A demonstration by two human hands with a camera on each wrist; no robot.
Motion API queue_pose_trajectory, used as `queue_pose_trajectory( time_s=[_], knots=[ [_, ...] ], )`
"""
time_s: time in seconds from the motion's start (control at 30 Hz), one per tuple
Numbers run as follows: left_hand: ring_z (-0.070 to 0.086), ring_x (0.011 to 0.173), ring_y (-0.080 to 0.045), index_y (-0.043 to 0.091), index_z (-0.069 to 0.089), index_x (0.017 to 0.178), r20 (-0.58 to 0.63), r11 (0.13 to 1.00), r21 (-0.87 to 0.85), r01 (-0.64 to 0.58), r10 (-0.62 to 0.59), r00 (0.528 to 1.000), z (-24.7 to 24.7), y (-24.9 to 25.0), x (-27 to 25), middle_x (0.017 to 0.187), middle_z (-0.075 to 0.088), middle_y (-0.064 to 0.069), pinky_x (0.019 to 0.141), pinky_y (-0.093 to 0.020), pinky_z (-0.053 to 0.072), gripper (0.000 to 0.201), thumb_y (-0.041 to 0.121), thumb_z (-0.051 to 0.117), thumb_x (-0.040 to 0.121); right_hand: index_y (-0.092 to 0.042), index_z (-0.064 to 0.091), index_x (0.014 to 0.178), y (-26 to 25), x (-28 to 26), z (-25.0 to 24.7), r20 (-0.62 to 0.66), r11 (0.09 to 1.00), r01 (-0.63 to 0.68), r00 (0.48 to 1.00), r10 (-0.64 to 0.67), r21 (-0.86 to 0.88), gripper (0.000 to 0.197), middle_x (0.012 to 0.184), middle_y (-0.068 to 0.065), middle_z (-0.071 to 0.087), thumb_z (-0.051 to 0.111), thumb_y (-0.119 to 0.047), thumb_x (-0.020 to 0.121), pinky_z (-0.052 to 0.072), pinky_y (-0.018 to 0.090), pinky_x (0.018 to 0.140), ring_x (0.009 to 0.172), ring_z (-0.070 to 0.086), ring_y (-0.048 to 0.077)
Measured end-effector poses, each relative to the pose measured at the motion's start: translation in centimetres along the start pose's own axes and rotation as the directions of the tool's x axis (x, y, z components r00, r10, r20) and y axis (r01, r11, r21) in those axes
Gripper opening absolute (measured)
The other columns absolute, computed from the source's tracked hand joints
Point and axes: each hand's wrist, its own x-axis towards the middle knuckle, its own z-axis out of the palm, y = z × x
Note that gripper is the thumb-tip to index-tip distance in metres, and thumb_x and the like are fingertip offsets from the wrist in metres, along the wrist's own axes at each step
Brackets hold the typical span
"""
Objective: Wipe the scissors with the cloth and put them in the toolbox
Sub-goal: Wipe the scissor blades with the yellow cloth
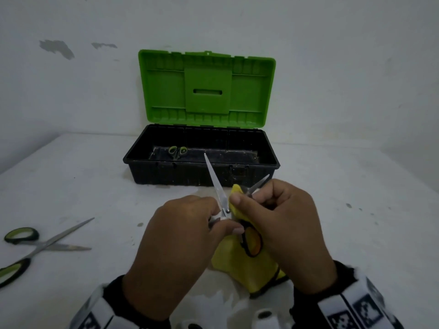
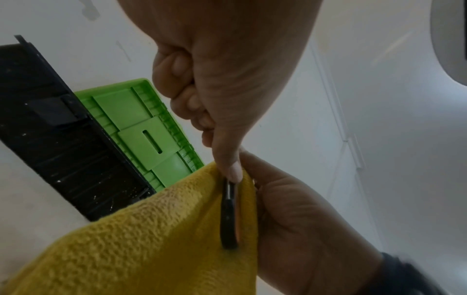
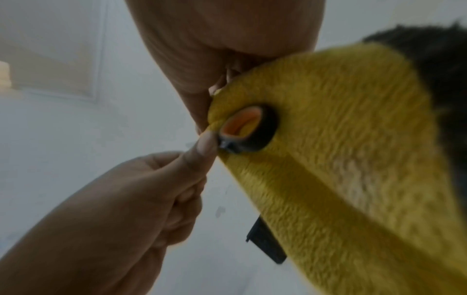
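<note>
- The orange-handled scissors (image 1: 225, 210) are held above the table (image 1: 356, 222), directly in front of the person and just short of the toolbox (image 1: 202, 167), with both hands meeting on them.
- The left hand (image 1: 180, 236) is clamped round one handle near the pivot, its fingers curled and its thumb pressing beside the black and orange loop (image 3: 248, 129).
- The right hand (image 1: 287, 231) pinches the yellow cloth (image 1: 228, 262) against the right blade, fingers curled; the rest of the cloth hangs down under both hands.
- The blades stand spread in a V: the left one points up and away towards the toolbox, its tip over the near wall in the head view; the right one angles off to the right, partly wrapped in cloth.
- The open box lies straight ahead of the tips, so the long axis already aims roughly at it; the left hand, gripping the handle, seems better placed to carry the scissors forward once the wiping is judged done.
- The toolbox lid (image 1: 206, 89) stands upright at the back, leaving the black tray open; a small green-handled pair (image 1: 177, 151) already lies in its left part.
- A larger green-handled pair (image 1: 35, 245) lies open on the table, well to the left.
- The table is white and marked with spots, set against a pale wall (image 1: 71, 79) with chipped patches.
</note>
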Motion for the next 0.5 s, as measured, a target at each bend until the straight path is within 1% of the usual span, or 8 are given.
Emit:
queue_pose_trajectory(
  time_s=[0.07,0.13,0.2,0.27,0.33,0.37,0.43,0.5],
  knots=[
    [0.023,0.043,0.001,0.034,0.033,0.057,-0.001,1.000,0.001,-0.010,0.010,1.000,0.0,-0.1,0.0,0.048,0.020,0.016,0.044,-0.015,0.020,0.041,0.067,0.054,0.072,-0.015,0.062,0.062,0.1,0.1,0.0,-0.019,1.000,-0.005,1.000,0.005,-0.003,0.029,0.058,-0.002,0.066,0.084,-0.031,0.072,0.048,0.017,0.049,0.052,0.061,0.011],
    [0.023,0.043,0.000,0.033,0.032,0.057,-0.014,1.000,-0.001,-0.016,0.016,1.000,0.1,-0.2,-0.1,0.048,0.019,0.015,0.044,-0.016,0.022,0.042,0.065,0.055,0.072,-0.017,0.061,0.060,0.7,1.1,-0.5,-0.108,0.999,-0.034,0.994,0.033,-0.013,0.031,0.052,-0.009,0.059,0.084,-0.034,0.073,0.042,0.015,0.048,0.048,0.051,0.003],
    [0.025,0.043,-0.003,0.030,0.035,0.056,-0.028,1.000,0.001,-0.029,0.029,0.999,0.3,-0.2,-0.2,0.049,0.023,0.014,0.043,-0.017,0.024,0.044,0.065,0.055,0.073,-0.018,0.060,0.059,1.1,1.6,-1.0,-0.139,0.998,-0.055,0.989,0.053,-0.007,0.032,0.050,-0.012,0.055,0.083,-0.035,0.074,0.040,0.015,0.048,0.047,0.047,0.000],
    [0.030,0.043,-0.005,0.024,0.042,0.053,-0.038,0.999,-0.008,-0.032,0.031,0.999,0.4,-0.3,-0.2,0.048,0.030,0.013,0.042,-0.019,0.027,0.048,0.066,0.054,0.073,-0.017,0.061,0.060,0.8,1.2,-0.8,-0.083,0.999,-0.036,0.996,0.036,-0.001,0.031,0.051,-0.009,0.057,0.083,-0.034,0.074,0.041,0.015,0.047,0.047,0.048,0.001],
    [0.028,0.043,-0.004,0.023,0.045,0.052,-0.047,0.999,-0.001,-0.039,0.039,0.998,0.3,-0.3,-0.1,0.048,0.030,0.013,0.043,-0.018,0.025,0.049,0.066,0.053,0.074,-0.016,0.061,0.061,0.5,0.6,-0.5,-0.029,1.000,-0.024,0.999,0.024,0.008,0.030,0.054,-0.005,0.060,0.084,-0.032,0.074,0.045,0.017,0.048,0.049,0.052,0.004],
    [0.025,0.044,-0.002,0.024,0.042,0.052,-0.051,0.999,0.002,-0.044,0.044,0.998,0.3,-0.2,-0.1,0.049,0.027,0.014,0.044,-0.016,0.023,0.048,0.066,0.053,0.074,-0.016,0.061,0.061,0.6,0.7,-0.5,-0.029,0.999,-0.032,0.999,0.032,0.019,0.031,0.054,-0.004,0.060,0.084,-0.032,0.073,0.045,0.018,0.048,0.050,0.052,0.006],
    [0.021,0.045,0.003,0.029,0.035,0.055,-0.054,0.999,-0.008,-0.049,0.048,0.997,0.2,0.0,-0.1,0.049,0.020,0.016,0.044,-0.013,0.021,0.045,0.065,0.054,0.074,-0.017,0.060,0.059,1.1,1.5,-0.8,-0.077,0.996,-0.067,0.994,0.071,0.055,0.033,0.051,-0.008,0.056,0.085,-0.034,0.072,0.043,0.021,0.050,0.050,0.049,0.007],
    [0.019,0.045,0.007,0.031,0.035,0.055,-0.043,0.999,-0.022,-0.043,0.042,0.998,0.3,-0.2,-0.1,0.048,0.018,0.018,0.044,-0.011,0.021,0.044,0.066,0.054,0.074,-0.016,0.059,0.058,1.7,2.5,-1.4,-0.129,0.989,-0.111,0.984,0.123,0.094,0.036,0.053,-0.006,0.055,0.084,-0.038,0.071,0.044,0.028,0.053,0.053,0.049,0.010]
  ],
)
